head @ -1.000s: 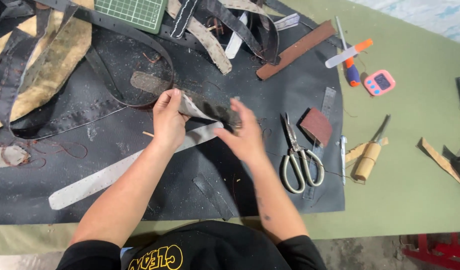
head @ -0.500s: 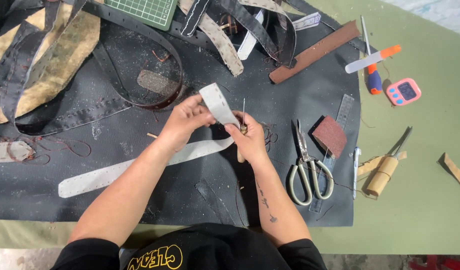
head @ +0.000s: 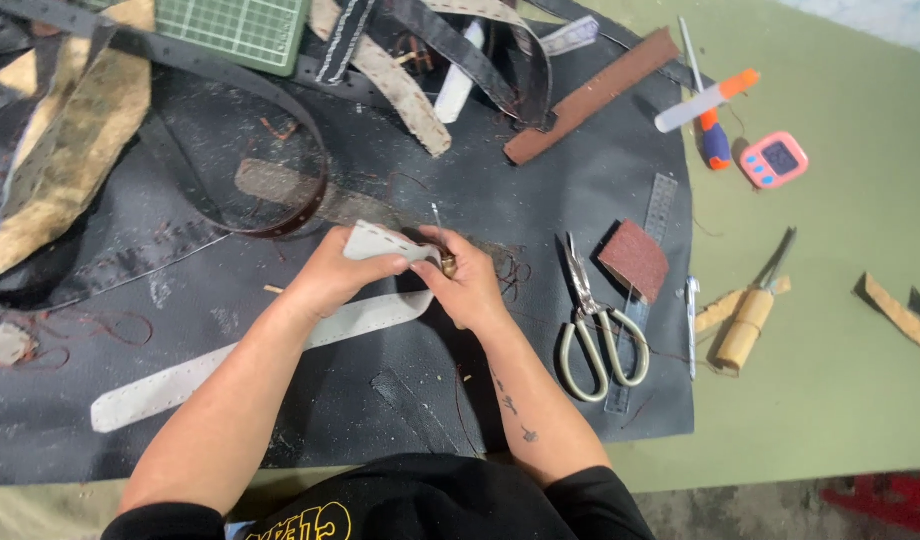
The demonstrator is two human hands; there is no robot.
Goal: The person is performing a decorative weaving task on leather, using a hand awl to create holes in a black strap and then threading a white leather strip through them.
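Strap [head: 280, 345], pale grey with stitch holes along its edges, lay across the dark mat [head: 540, 200], one end trailing toward my lower left, the other end lifted and folded over between my hands; left hand [head: 335, 275] pinched the folded end from above, thumb and fingers closed on it; right hand [head: 470, 285] pinched the same end from the other side, fingers curled tight, a small brass-coloured piece [head: 447, 264] showing at the fingertips; a thin needle or awl tip [head: 436, 215] stood up just above the right hand, though I could not tell which it was; the two hands were pressed close together, nearly touching.

Scissors [head: 595, 325] lay on the mat just right of my right hand, blades pointing away from me; a brown sandpaper block [head: 635, 260] sat beside them, resting on a clear ruler [head: 652, 215]; a wooden-handled tool [head: 750, 320] lay on the green table [head: 830, 380] off the mat's edge; a pink timer [head: 774, 160] and an orange-tipped cutter [head: 705, 100] lay farther up the table; a brown leather strip [head: 592, 95] and a tangle of dark belts [head: 230, 190] covered the far side of the mat; a green cutting mat [head: 235, 30] sat at the top edge.
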